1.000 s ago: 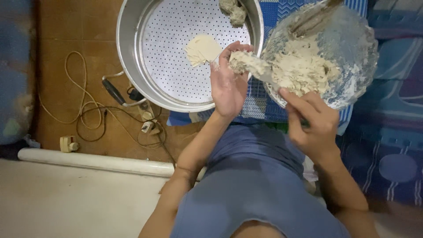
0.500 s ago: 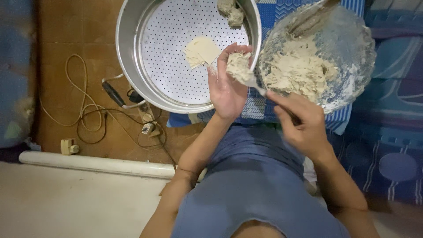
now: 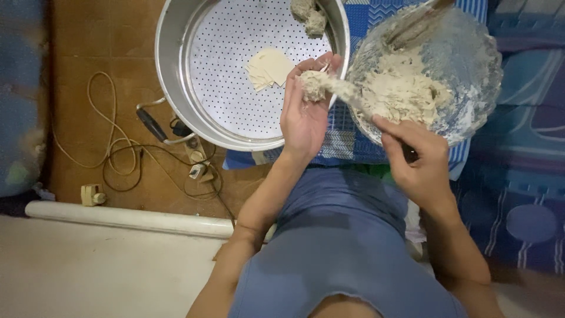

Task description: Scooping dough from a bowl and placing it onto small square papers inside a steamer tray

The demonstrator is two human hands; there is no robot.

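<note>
The left hand [image 3: 306,115] lies open, palm up, cupping 1 lump of filling [image 3: 313,85] on its fingers. The right hand [image 3: 415,159] pinches a spoon [image 3: 353,97], whose tip touches that lump, just beside the glass bowl [image 3: 471,65].

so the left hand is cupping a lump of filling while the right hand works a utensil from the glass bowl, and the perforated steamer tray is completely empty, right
Not quite. The steamer tray is not empty: the head view shows pale flat wrappers on it and formed pieces at its far edge. The left hand, right hand and glass bowl are as you say.

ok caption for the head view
Left hand cups filling as right hand spoons from bowl beside steamer.
</note>
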